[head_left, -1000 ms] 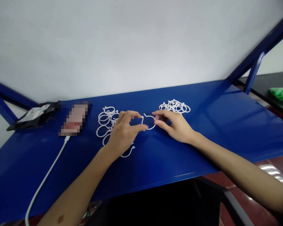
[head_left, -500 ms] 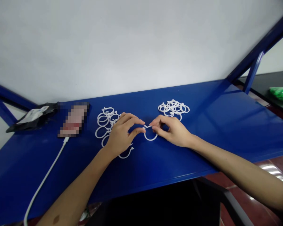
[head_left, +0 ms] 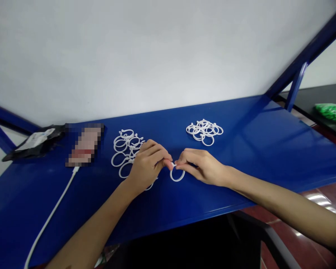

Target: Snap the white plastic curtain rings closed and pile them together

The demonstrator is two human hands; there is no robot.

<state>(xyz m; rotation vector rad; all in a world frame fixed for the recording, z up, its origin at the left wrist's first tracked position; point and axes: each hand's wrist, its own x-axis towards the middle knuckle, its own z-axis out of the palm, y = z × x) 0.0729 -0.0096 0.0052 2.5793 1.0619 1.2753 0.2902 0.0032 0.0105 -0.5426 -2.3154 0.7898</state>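
Note:
A white plastic ring (head_left: pixel 177 176) hangs between my two hands just above the blue shelf (head_left: pixel 254 145). My left hand (head_left: pixel 147 166) pinches one end of the ring at its top, and my right hand (head_left: pixel 203 166) pinches the other end, fingertips almost touching. To the left of my left hand lies a loose pile of white rings (head_left: pixel 125 149), partly hidden by that hand. A second, tighter pile of white rings (head_left: pixel 204 130) lies behind my right hand, apart from it.
A blurred-out flat object (head_left: pixel 84 148) with a white cable (head_left: pixel 52 213) lies at the left, and a black packet (head_left: pixel 33 144) sits at the far left edge. Blue frame struts (head_left: pixel 302 56) rise at the right. Something green (head_left: pixel 332 112) lies on a dark surface beyond.
Both hands have drawn nearer to me with the ring. The ring's open ends, held apart a second ago, are now pressed together between my fingertips.

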